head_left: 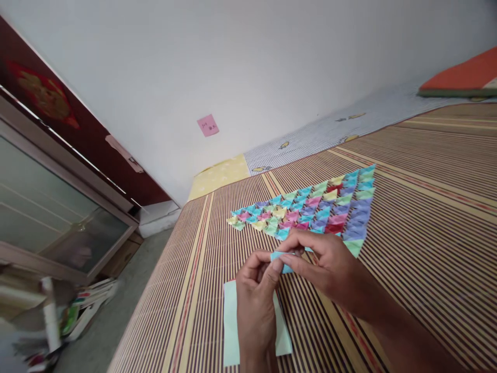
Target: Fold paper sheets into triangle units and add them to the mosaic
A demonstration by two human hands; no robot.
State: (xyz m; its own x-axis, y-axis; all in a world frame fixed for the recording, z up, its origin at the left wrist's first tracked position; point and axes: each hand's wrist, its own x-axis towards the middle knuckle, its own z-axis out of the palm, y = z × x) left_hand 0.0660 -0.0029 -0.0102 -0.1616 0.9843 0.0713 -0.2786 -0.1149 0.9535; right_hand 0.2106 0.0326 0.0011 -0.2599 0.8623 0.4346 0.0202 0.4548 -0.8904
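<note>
Pinching blue paper piece (286, 268) between our left hand (254, 298) and right hand (328, 267), both gripping it | toward mat (427, 233) left edge | paper mosaic (322, 207) just beyond

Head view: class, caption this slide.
Left hand and right hand pinch a small blue folded paper over a pale green paper sheet, beside a multicoloured folded-paper mosaic.

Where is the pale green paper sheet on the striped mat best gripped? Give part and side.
Probably its bare left edge, come at from the left: the pale green paper sheet lies flat on the striped bamboo mat, so a fingertip must lift an edge before pinching. The left hand, sharing a small blue folded paper with the right hand, covers its middle.
</note>
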